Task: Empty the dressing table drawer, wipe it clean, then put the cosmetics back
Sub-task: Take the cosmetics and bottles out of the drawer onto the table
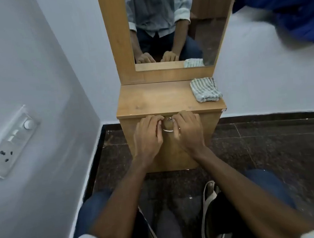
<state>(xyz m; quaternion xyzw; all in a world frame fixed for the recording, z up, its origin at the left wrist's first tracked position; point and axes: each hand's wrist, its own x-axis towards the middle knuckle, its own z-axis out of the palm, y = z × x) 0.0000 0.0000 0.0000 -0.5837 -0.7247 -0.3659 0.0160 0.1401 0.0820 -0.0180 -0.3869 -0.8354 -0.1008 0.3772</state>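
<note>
A wooden dressing table stands against the wall with a tall mirror above it. Its drawer front is closed, so the contents are hidden. A curved metal handle sits below a small lock. My left hand grips the left end of the handle with curled fingers. My right hand grips its right end, fingers hooked at the drawer's top edge. A folded striped cloth lies on the tabletop's right rear corner.
A white wall with a switch and socket plate runs close on the left. Dark granite floor surrounds the table. My knees and sandalled feet are just in front of it. Blue fabric hangs at the upper right.
</note>
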